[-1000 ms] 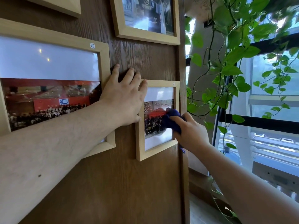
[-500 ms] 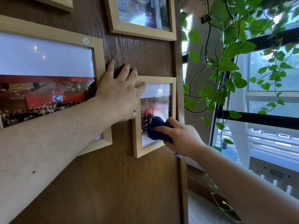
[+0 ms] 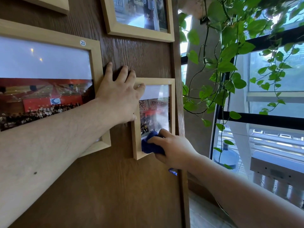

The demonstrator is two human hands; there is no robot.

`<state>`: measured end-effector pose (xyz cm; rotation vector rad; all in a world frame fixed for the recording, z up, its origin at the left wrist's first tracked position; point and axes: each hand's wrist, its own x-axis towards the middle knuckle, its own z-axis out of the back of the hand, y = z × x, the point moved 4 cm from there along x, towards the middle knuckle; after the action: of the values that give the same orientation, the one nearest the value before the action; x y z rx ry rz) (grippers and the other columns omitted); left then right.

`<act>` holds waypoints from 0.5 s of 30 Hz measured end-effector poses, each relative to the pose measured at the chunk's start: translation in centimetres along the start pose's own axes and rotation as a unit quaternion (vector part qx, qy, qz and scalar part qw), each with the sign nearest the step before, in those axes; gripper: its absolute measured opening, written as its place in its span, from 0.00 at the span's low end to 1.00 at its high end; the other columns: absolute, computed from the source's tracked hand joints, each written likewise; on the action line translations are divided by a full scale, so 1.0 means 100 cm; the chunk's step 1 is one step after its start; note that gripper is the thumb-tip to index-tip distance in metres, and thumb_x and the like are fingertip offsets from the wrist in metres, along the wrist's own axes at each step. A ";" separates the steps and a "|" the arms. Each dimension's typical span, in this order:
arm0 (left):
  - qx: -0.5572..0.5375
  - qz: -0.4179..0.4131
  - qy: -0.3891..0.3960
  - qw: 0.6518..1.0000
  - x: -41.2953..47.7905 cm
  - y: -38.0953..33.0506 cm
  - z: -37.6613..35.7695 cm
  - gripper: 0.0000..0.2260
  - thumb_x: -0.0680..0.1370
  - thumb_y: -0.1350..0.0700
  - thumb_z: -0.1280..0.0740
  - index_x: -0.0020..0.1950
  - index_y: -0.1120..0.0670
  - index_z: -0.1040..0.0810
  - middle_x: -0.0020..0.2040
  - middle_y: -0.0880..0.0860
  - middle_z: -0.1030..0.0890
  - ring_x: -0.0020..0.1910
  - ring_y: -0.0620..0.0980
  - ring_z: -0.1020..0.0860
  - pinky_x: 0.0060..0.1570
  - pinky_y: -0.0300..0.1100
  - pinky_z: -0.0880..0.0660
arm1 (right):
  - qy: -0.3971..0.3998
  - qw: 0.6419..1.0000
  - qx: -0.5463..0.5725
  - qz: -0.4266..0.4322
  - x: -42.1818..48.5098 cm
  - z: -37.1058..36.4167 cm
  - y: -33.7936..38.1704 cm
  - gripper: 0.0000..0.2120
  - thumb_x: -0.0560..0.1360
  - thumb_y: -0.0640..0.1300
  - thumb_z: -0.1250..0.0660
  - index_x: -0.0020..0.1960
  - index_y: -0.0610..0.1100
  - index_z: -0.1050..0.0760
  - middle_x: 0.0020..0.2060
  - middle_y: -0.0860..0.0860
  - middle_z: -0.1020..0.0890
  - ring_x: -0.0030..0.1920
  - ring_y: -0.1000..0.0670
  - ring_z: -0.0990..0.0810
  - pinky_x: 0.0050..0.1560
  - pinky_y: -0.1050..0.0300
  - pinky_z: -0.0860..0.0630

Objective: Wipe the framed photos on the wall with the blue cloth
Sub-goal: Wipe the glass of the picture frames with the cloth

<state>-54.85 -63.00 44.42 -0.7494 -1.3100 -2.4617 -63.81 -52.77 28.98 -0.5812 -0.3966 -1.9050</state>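
On the dark wooden wall (image 3: 98,186), toward its right edge, hangs a small framed photo (image 3: 154,111) in a pale wood frame. The right hand (image 3: 172,150) is clenched around a bunched blue cloth (image 3: 150,144) and presses it against the lower part of the glass, near the frame's bottom rail; the cloth covers the bottom strip of the picture. A scrap of blue shows below the wrist, against the wall's right edge.

The left hand (image 3: 120,97) lies flat and released, grasping nothing, its fingers spread. The palm rests over the upper left corner of the small frame, the little finger reaches across its top rail, and the other fingertips touch the bare wall above. The left forearm crosses in front of the lower right corner of a large framed photo (image 3: 46,83), which hangs just left of the small one and carries a round sticker (image 3: 82,43) marked 20 on its top rail.

Above the small frame hangs another framed photo (image 3: 139,18), cut off by the top of the view; the corner of a fourth frame (image 3: 49,5) shows at upper left. To the right of the wall, a trailing green plant (image 3: 230,63) hangs before a window (image 3: 271,104) with black bars.
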 end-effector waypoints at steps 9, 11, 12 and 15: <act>-0.041 -0.001 -0.010 0.999 -0.005 0.004 0.012 0.43 0.69 0.30 0.41 0.75 0.50 0.54 0.78 0.61 0.50 0.76 0.62 0.53 0.71 0.68 0.54 | -0.157 0.987 -0.031 0.026 0.017 0.077 -0.013 0.22 0.69 0.48 0.32 0.63 0.51 0.28 0.51 0.48 0.24 0.36 0.44 0.23 0.29 0.52 0.24; -0.059 -0.003 -0.040 0.997 -0.006 0.008 0.021 0.41 0.70 0.30 0.47 0.76 0.50 0.53 0.78 0.60 0.48 0.76 0.61 0.52 0.72 0.65 0.53 | -0.196 0.979 -0.051 0.030 0.031 0.101 -0.015 0.22 0.69 0.47 0.31 0.63 0.49 0.27 0.50 0.46 0.24 0.36 0.43 0.23 0.28 0.50 0.24; -0.064 -0.002 -0.054 0.997 -0.005 0.011 0.028 0.40 0.70 0.30 0.51 0.75 0.50 0.53 0.78 0.60 0.47 0.76 0.60 0.51 0.72 0.64 0.53 | -0.215 0.974 -0.060 0.029 0.040 0.113 -0.016 0.22 0.69 0.47 0.31 0.62 0.49 0.27 0.49 0.45 0.24 0.36 0.42 0.23 0.28 0.51 0.24; -0.058 0.015 -0.089 0.994 0.003 0.029 0.048 0.39 0.71 0.31 0.52 0.76 0.52 0.51 0.77 0.60 0.44 0.76 0.59 0.48 0.73 0.62 0.51 | -0.267 0.960 -0.075 0.024 0.068 0.150 -0.016 0.21 0.70 0.46 0.31 0.62 0.48 0.26 0.48 0.44 0.24 0.34 0.41 0.24 0.27 0.52 0.26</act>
<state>-52.32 -60.66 48.82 -1.0314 -1.2116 -2.5121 -64.35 -49.49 45.26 -1.2048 -0.5764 -1.7209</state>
